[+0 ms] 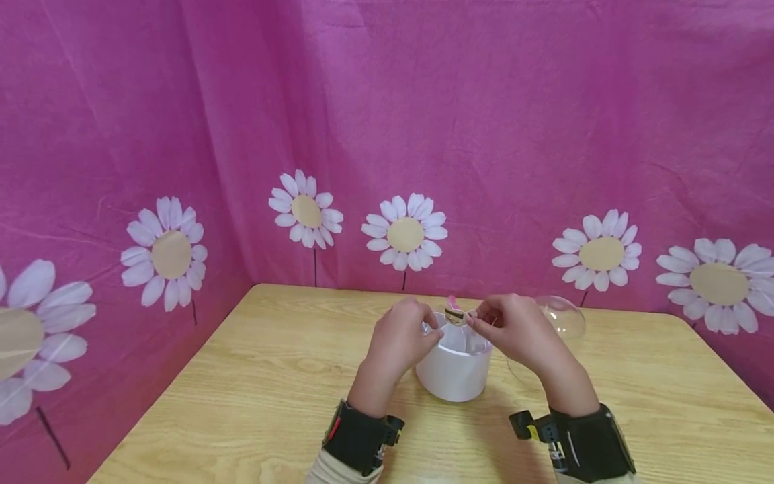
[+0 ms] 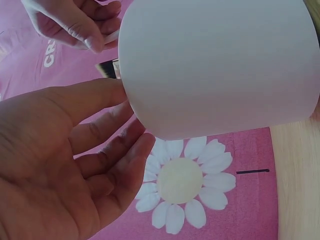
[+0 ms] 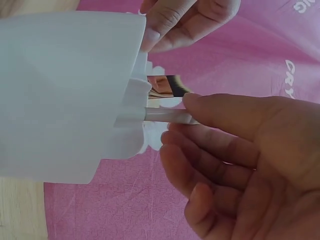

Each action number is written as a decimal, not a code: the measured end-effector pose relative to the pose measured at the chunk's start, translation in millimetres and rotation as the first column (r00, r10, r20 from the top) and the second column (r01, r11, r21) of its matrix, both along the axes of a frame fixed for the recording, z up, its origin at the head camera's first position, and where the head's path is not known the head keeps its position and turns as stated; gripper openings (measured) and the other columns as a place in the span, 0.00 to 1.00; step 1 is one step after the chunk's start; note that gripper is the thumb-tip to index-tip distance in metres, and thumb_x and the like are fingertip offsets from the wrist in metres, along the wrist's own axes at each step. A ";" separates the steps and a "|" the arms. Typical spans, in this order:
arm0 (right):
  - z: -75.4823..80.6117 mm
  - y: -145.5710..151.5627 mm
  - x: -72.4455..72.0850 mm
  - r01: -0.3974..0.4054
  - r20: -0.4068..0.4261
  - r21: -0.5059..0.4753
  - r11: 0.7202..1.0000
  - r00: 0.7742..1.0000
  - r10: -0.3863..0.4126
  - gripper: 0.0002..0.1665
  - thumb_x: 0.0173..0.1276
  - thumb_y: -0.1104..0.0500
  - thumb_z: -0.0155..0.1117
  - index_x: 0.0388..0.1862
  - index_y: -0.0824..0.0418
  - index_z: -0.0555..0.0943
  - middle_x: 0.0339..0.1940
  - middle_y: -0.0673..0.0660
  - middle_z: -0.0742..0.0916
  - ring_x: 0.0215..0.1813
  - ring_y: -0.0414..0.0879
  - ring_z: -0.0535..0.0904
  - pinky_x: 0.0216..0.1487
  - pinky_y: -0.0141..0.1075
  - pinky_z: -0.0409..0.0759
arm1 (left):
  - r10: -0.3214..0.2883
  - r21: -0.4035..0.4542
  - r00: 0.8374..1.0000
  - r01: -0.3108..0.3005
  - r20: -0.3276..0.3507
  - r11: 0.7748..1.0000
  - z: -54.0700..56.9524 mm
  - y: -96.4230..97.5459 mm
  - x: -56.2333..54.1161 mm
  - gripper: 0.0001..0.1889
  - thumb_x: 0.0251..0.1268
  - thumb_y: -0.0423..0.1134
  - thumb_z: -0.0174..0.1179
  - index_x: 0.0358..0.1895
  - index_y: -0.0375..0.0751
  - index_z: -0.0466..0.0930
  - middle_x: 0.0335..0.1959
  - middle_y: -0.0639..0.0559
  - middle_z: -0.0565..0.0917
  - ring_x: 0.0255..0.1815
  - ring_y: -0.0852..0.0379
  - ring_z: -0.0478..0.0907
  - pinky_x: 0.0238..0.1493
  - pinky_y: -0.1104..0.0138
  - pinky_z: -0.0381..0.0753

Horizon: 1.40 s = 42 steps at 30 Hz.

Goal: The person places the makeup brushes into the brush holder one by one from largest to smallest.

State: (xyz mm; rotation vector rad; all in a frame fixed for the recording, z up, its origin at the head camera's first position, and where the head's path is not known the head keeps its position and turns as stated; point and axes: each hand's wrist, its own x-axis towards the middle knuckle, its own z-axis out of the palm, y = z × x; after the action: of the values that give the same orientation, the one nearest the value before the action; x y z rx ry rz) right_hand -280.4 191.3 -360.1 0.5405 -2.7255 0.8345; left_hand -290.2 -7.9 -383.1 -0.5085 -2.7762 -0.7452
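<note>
A white round holder (image 1: pixel 453 373) with inner dividers stands on the table between both hands. My left hand (image 1: pixel 402 339) is at its left upper edge, thumb and fingertips pinching the rim. In the right wrist view, my right hand (image 3: pixel 235 150) pinches a slim white stick (image 3: pixel 167 115) between thumb and forefinger. The stick's lower part runs down inside the holder, out of sight. A brush (image 3: pixel 167 86) with a coppery ferrule and dark, pale-tipped bristles pokes out of the holder beside it. Behind that, a small pink piece (image 1: pixel 452 302) shows above the rim.
A clear dome (image 1: pixel 562 319) sits on the wooden table (image 1: pixel 260 390) to the right, partly behind my right hand. Pink cloth (image 1: pixel 484 121) printed with white daisies hangs behind the table and on its left.
</note>
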 end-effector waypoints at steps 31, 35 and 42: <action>-4.3 0.2 1.4 0.014 0.022 0.066 0.998 1.000 -0.016 0.09 0.63 0.59 0.75 0.26 0.61 0.85 0.21 0.50 0.81 0.26 0.43 0.74 0.28 0.37 0.74 | -0.015 0.002 0.991 0.015 0.133 1.000 1.1 0.8 3.0 0.41 0.50 0.58 0.78 0.62 0.37 0.73 0.52 0.48 0.81 0.49 0.52 0.79 0.44 0.61 0.83; -4.8 0.7 0.4 0.013 0.027 0.072 0.997 1.000 -0.015 0.08 0.62 0.59 0.74 0.28 0.62 0.85 0.22 0.50 0.82 0.27 0.43 0.75 0.29 0.37 0.75 | -0.019 -0.001 0.990 0.019 0.136 1.000 1.6 0.7 3.4 0.40 0.51 0.57 0.78 0.63 0.37 0.74 0.52 0.48 0.82 0.50 0.52 0.79 0.44 0.60 0.83; -5.1 1.0 -0.5 0.012 0.013 0.080 0.997 1.000 -0.013 0.08 0.63 0.59 0.73 0.27 0.61 0.84 0.22 0.50 0.83 0.27 0.42 0.76 0.30 0.37 0.76 | -0.021 -0.009 0.990 0.023 0.143 1.000 2.8 0.5 3.8 0.39 0.51 0.57 0.78 0.62 0.38 0.75 0.50 0.48 0.82 0.49 0.52 0.79 0.44 0.60 0.83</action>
State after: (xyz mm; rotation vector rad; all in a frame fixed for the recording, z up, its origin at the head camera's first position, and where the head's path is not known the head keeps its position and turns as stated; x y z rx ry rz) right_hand -280.9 192.3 -365.2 0.5353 -2.7817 0.7306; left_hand -286.4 -7.3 -380.3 -0.5078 -2.9119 -0.8018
